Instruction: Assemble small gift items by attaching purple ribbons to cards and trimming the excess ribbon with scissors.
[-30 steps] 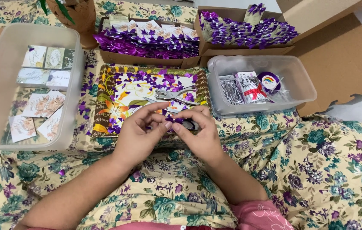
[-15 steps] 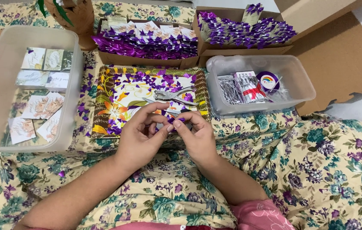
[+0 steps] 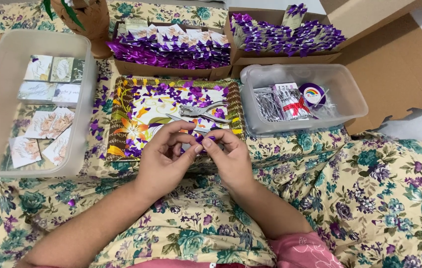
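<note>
From my remote seat I see the left hand [image 3: 164,161] and right hand [image 3: 231,159] meeting fingertip to fingertip, both pinched on a small purple ribbon piece [image 3: 206,142] held just above the near edge of a flower-printed tray [image 3: 121,144] strewn with purple scraps. On the tray lies a metal hole punch [image 3: 203,111], shiny and slim. A frosted plastic tub [image 3: 79,149] at left holds glossy square cards [image 3: 47,82]; a clear tub [image 3: 350,94] at right holds silvery strips and a round purple spool [image 3: 312,93]. Two cardboard boxes [image 3: 171,69] behind are packed with purple-bowed packets. Floral cloth [image 3: 369,188] covers everything.
</note>
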